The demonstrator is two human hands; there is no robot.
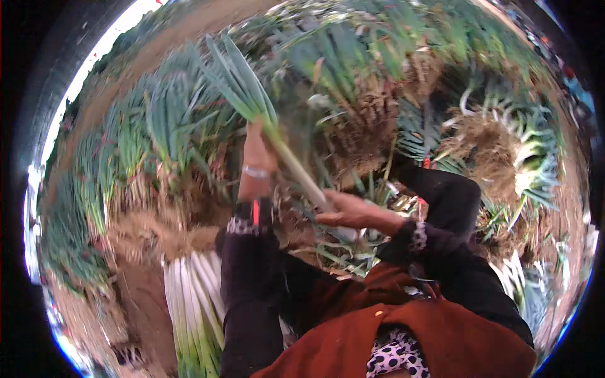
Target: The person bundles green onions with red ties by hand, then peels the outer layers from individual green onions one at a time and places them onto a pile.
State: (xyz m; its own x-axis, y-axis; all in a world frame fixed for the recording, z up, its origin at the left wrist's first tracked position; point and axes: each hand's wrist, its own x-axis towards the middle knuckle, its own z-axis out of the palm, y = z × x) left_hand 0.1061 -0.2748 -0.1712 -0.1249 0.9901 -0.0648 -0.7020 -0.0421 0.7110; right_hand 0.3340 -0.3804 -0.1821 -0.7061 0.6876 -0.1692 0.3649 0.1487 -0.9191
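Observation:
A long green onion (296, 167) slants across the middle, its green leaves up at the left and its pale shaft running down to the right. My left hand (258, 148), with a bracelet at the wrist, is closed around it where the leaves meet the shaft. Lower down, my right hand (353, 210) grips the white end; the root tip is hidden by the fingers. Loose leaves and trimmings (353, 252) lie beneath my right forearm.
Rows of green onions with soil-caked roots (135, 195) stand at the left, more (365, 126) at the far side. A cleaned white-stalked bundle (195, 296) lies near left. Another heap (532, 154) sits at right, past my bent knee (450, 195).

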